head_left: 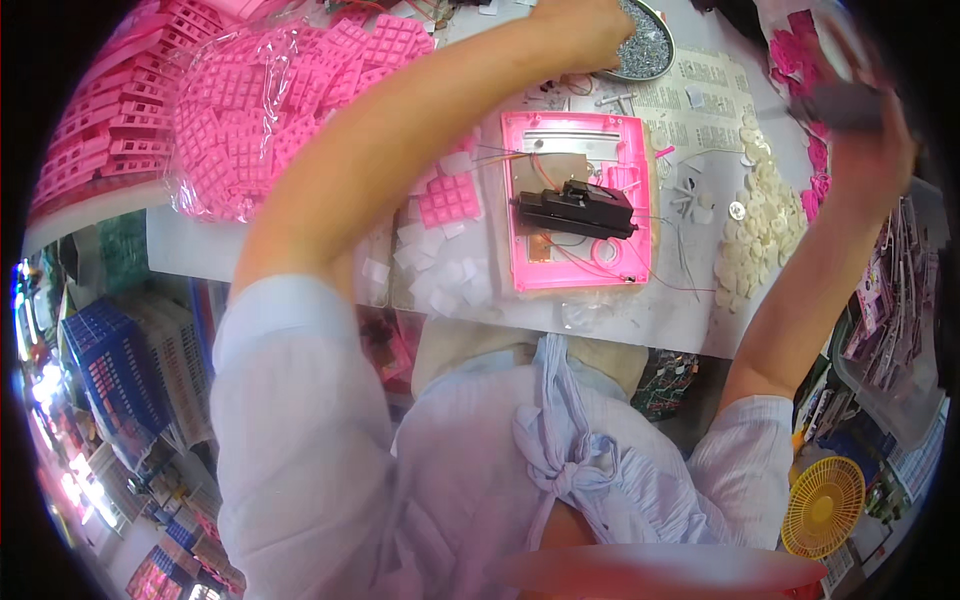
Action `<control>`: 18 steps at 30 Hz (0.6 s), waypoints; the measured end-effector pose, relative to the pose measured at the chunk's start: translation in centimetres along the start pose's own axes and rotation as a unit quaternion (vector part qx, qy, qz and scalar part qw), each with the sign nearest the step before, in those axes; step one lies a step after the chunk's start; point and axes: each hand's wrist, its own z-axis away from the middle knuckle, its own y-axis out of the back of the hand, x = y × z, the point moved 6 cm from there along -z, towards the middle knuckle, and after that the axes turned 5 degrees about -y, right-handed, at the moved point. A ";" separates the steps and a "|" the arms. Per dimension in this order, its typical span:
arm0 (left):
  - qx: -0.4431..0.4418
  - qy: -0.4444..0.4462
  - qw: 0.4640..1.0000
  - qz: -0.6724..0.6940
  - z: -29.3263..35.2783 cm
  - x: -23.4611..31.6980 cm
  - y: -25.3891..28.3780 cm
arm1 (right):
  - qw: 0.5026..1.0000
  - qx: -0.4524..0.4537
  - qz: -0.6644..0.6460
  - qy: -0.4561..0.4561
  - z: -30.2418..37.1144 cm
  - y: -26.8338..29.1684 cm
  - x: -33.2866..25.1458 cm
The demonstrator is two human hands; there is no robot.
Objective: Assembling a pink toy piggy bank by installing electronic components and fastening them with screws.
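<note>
just beside the left hand (592, 35) sits a dish (673, 58) of grey bits (648, 45); whether that hand grips any cannot be told. the right hand (878, 145) clasps a dark tool (842, 106), the pink case (518, 265) left of it.

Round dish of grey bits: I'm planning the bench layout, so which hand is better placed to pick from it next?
Probably the left hand: it is at the left edge of the dish. The right hand is well off to the right, blurred, apparently holding a dark object.
</note>
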 end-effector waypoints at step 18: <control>0.104 -0.132 0.984 0.059 4.3 6.5 6.5 | 0.963 -0.137 -0.176 -0.148 6.9 -5.9 1.2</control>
